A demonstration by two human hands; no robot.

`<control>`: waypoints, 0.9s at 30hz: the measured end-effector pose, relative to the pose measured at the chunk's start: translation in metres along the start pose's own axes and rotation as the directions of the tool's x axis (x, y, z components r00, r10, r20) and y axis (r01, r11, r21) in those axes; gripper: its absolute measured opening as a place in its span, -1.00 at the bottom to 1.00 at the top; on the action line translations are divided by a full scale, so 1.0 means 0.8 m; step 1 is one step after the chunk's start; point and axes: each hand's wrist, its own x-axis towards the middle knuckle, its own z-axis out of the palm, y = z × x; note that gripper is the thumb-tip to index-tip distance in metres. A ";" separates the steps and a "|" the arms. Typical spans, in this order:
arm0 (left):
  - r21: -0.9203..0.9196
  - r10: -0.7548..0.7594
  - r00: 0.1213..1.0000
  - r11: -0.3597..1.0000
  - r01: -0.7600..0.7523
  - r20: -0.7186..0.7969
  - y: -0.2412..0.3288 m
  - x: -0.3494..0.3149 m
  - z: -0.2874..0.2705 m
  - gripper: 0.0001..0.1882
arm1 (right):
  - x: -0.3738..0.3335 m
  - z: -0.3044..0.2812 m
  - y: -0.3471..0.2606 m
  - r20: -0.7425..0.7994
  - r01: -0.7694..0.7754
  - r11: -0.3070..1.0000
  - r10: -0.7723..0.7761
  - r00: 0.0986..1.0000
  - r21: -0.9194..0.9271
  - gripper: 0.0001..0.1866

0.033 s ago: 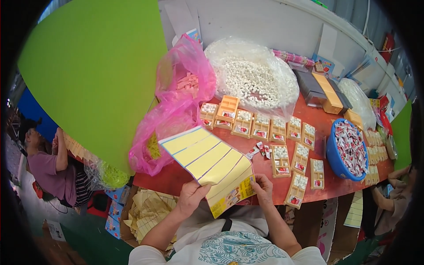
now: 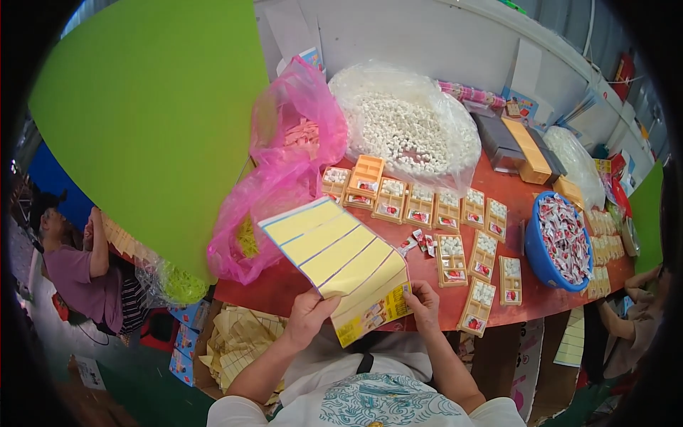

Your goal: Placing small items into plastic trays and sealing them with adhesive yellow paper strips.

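Observation:
Both hands hold a label sheet [image 2: 334, 245] above the front edge of the red table, its upper part divided into yellow strips by bluish lines. My left hand [image 2: 311, 318] pinches its left edge. At the lower right corner, my right hand [image 2: 422, 304] grips a yellow printed panel with small pictures. The sheet bows in the middle and its far end rises toward the pink bags. To its right are orange compartment trays [image 2: 452, 260] holding white pieces and small red-and-white packets. A few loose packets [image 2: 425, 242] lie beside the sheet.
A clear bag of white pieces [image 2: 409, 124] sits at the back, with pink bags [image 2: 299, 135] to its left. A blue basin [image 2: 562, 242] of packets stands right. The green panel [image 2: 149, 128] rises at left. Below is a box of crumpled yellow sheets [image 2: 242, 345]. People sit at both sides.
The label sheet has shifted very slightly upward in my hands. Everything else looks the same.

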 end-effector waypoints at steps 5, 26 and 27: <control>-0.492 -0.150 0.988 0.864 0.108 -0.046 -0.008 0.034 0.013 -0.69 | 0.012 0.002 -0.013 -0.193 -0.111 0.993 0.117 0.974 0.040 -0.82; -0.664 -0.291 0.951 0.691 0.285 0.105 -0.077 0.016 0.031 -0.52 | 0.049 -0.013 -0.026 -0.064 -0.128 0.989 0.124 0.990 -0.072 -0.83; -0.666 -0.303 0.948 0.687 0.291 0.102 -0.081 0.013 0.032 -0.52 | 0.049 -0.016 -0.022 -0.063 -0.141 0.987 0.137 0.989 -0.071 -0.83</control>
